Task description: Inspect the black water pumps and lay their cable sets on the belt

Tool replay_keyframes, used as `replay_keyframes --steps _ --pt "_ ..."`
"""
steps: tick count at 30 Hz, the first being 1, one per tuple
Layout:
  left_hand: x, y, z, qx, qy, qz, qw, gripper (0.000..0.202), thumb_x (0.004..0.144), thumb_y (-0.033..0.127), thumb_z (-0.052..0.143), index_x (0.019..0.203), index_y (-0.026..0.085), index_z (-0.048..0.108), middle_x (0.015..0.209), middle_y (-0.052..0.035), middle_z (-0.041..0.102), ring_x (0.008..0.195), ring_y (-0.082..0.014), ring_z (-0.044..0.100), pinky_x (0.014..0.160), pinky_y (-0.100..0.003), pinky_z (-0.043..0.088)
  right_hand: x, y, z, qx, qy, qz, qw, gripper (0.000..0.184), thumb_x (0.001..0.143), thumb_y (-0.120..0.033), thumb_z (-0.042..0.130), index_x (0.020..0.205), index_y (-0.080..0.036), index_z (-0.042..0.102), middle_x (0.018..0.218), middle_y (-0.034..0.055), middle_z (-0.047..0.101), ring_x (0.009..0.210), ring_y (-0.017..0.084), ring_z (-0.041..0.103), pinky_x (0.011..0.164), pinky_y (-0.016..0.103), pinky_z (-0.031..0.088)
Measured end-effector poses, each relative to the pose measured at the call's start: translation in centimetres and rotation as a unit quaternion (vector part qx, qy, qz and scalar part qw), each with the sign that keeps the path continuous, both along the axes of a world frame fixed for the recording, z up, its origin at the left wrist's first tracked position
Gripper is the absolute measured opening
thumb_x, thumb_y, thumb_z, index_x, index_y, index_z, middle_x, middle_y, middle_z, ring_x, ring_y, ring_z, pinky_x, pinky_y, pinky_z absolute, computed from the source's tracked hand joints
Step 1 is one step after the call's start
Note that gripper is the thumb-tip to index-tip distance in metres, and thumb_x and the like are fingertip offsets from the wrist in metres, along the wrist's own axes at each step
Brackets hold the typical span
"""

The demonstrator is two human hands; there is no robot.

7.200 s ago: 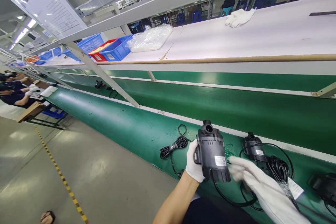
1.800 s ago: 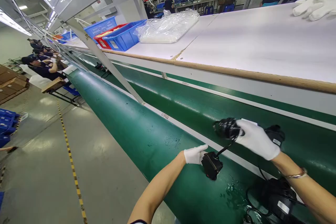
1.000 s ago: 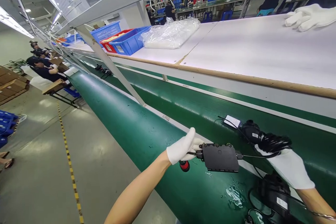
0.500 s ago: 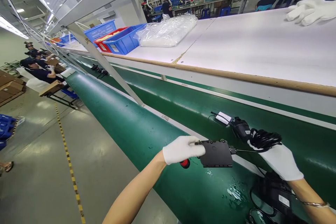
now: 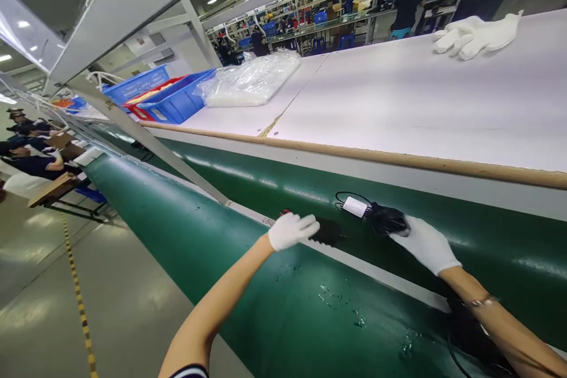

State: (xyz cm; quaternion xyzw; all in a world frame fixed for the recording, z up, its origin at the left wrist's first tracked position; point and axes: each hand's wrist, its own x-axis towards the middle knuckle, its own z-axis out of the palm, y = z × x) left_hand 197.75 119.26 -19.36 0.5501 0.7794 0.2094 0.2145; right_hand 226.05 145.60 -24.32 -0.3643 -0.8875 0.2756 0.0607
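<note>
My left hand (image 5: 292,232), in a white glove, reaches over the divider between the two green belts. Its fingers and thumb close on the near end of a flat black box (image 5: 328,231), blurred against the far belt. Just behind that hand shows a small red part (image 5: 284,211). My right hand (image 5: 427,246), also gloved, grips a black cable bundle (image 5: 387,220) over the far belt; blur hides where the coil ends and the adapter begins. Beside it lies a cable with a white label (image 5: 355,207). Another black device (image 5: 472,331) sits under my right forearm.
The near green belt (image 5: 266,283) has wet spots. A white shelf (image 5: 398,106) with a wooden edge holds white gloves (image 5: 481,35), a plastic bag (image 5: 252,80) and a blue bin (image 5: 177,97). A slanted post (image 5: 163,147) stands left; co-workers sit farther down the line.
My left hand has moved the flat black box up and away, onto or over the far belt. My right hand has shifted left with the cable bundle. The view has turned slightly right.
</note>
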Motion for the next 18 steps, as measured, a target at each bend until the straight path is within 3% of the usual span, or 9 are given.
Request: replay_keyframes --steps 2,5,7,9,11,14,16,18 --pt "-4.1 3.6 -0.3 -0.018 0.035 0.025 0.999 0.028 0.088 0.029 0.066 0.115 0.023 0.071 0.133 -0.0144 0.066 0.108 -0.0272 0.064 0.106 -0.045 0.045 -3.3 0.5 -0.7 -0.014 -0.03 -0.001 0.999 0.044 0.089 -0.049 0.064 0.12 -0.018 0.069 0.103 0.0145 0.077 0.092 0.038 0.073 0.077 0.049 0.058" --pt "-8.7 9.4 -0.7 -0.066 0.097 0.082 0.99 0.039 0.094 0.038 0.068 0.127 0.018 0.064 0.138 -0.013 0.061 0.125 -0.0284 0.058 0.11 -0.051 0.045 -8.8 0.8 -1.3 -0.041 -0.043 0.013 0.998 0.047 0.097 -0.049 0.064 0.13 -0.016 0.063 0.114 0.0119 0.074 0.098 0.027 0.072 0.087 0.047 0.058" --pt "-10.1 12.7 -1.4 -0.105 0.135 0.123 0.977 0.043 0.096 0.043 0.065 0.131 0.017 0.061 0.137 -0.012 0.061 0.123 -0.0275 0.06 0.106 -0.053 0.05 -11.6 1.4 -1.4 -0.06 -0.037 0.039 0.997 0.041 0.1 -0.045 0.065 0.131 -0.019 0.063 0.127 0.0093 0.069 0.108 0.024 0.069 0.094 0.046 0.057" --pt "-10.2 15.0 -2.4 -0.145 0.164 0.151 0.964 0.042 0.097 0.043 0.066 0.13 0.018 0.061 0.134 -0.0115 0.062 0.118 -0.0261 0.063 0.1 -0.05 0.055 -12.4 2.5 -1.2 -0.079 -0.049 0.051 0.994 0.035 0.101 -0.043 0.064 0.127 -0.019 0.065 0.128 0.0083 0.068 0.109 0.023 0.069 0.095 0.046 0.058" --pt "-9.2 16.0 -3.4 -0.17 0.185 0.159 0.955 0.041 0.097 0.042 0.066 0.129 0.017 0.062 0.131 -0.0109 0.063 0.114 -0.025 0.064 0.097 -0.048 0.057 -10.5 3.8 -0.7 -0.094 -0.07 0.045 0.992 0.033 0.101 -0.042 0.064 0.124 -0.018 0.067 0.125 0.008 0.069 0.108 0.024 0.069 0.095 0.047 0.058" --pt "-4.9 15.7 -4.8 -0.16 0.216 0.134 0.954 0.043 0.097 0.042 0.065 0.131 0.017 0.06 0.133 -0.0113 0.062 0.117 -0.026 0.063 0.099 -0.05 0.055 -2.9 4.7 0.0 -0.099 -0.097 -0.002 0.99 0.038 0.102 -0.042 0.062 0.133 -0.02 0.063 0.137 0.0098 0.065 0.12 0.027 0.065 0.103 0.052 0.053" --pt "0.2 14.9 -6.0 -0.128 0.227 0.079 0.962 0.041 0.098 0.041 0.062 0.132 0.017 0.06 0.134 -0.0126 0.062 0.119 -0.0273 0.061 0.103 -0.052 0.051 3.5 4.0 0.0 -0.105 -0.124 -0.05 0.985 0.043 0.103 -0.039 0.062 0.142 -0.023 0.058 0.149 0.0116 0.057 0.13 0.029 0.059 0.109 0.054 0.049" --pt "6.8 14.2 -7.6 -0.097 0.214 -0.019 0.972 0.033 0.1 0.035 0.055 0.126 0.017 0.064 0.126 -0.0135 0.066 0.117 -0.0273 0.062 0.103 -0.047 0.049 9.0 2.2 -0.8 -0.143 -0.178 -0.087 0.97 0.046 0.099 -0.035 0.069 0.14 -0.019 0.058 0.143 0.0123 0.061 0.125 0.029 0.063 0.105 0.053 0.052"
